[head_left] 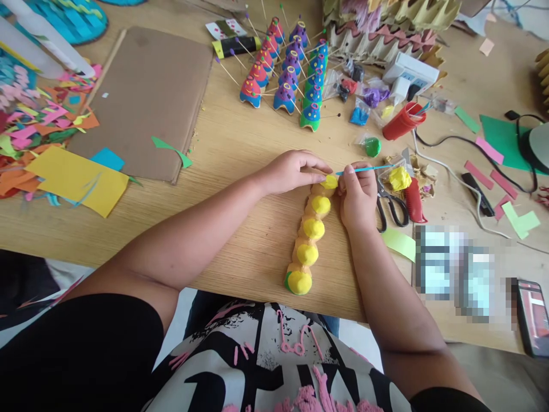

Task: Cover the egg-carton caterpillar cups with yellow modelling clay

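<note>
A strip of egg-carton cups (297,250) lies lengthwise on the table in front of me, its bumps capped with yellow modelling clay (313,229). At the near end, a bit of green shows beside the last cap. My left hand (295,171) reaches to the far end, thumb and fingers closed around the side of the farthest cup. My right hand (358,194) pinches a thin blue modelling tool (372,168), its tip at the farthest yellow cap. Black-handled scissors (392,206) lie just right of that hand, partly covered by it.
Finished-looking painted carton strips with pins (286,91) stand at the back. Right of them are bagged clay (372,146), a red cup (401,123) and a white cable (448,166). Cardboard (150,97) and paper scraps (43,126) lie left; a phone (533,317) sits right.
</note>
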Available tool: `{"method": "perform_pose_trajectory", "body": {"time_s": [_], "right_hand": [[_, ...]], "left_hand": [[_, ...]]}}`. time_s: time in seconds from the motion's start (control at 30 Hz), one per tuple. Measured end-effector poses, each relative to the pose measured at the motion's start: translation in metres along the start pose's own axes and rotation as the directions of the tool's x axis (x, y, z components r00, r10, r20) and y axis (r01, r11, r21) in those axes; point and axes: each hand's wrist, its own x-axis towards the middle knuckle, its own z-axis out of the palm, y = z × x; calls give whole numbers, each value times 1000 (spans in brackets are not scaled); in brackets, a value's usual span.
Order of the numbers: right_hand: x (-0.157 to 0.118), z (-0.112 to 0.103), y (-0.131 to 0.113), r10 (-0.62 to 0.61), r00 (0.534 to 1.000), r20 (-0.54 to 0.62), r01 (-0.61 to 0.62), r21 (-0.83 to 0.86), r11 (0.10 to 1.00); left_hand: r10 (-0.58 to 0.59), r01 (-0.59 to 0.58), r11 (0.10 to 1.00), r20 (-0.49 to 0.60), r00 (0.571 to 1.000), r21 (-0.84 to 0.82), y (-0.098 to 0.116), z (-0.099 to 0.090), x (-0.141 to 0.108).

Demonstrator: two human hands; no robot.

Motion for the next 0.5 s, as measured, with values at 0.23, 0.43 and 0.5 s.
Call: {"method": "perform_pose_trajectory", "body": {"time_s": [0.23, 0.43, 0.5], "right_hand": [[0, 1, -2, 22, 1000, -6, -22, 4, 1000], [0, 0, 0, -5, 1000, 13, 6, -27, 1000], [0, 0, 1, -7, 1000, 28, 8, -41, 999]], "left_hand": [[13, -13, 1000, -41, 999, 14, 1, 5, 2], [9, -9, 1000, -60, 998, -3, 1, 7, 4], [17, -17, 1000, -52, 999, -10, 2, 7, 4]]}}
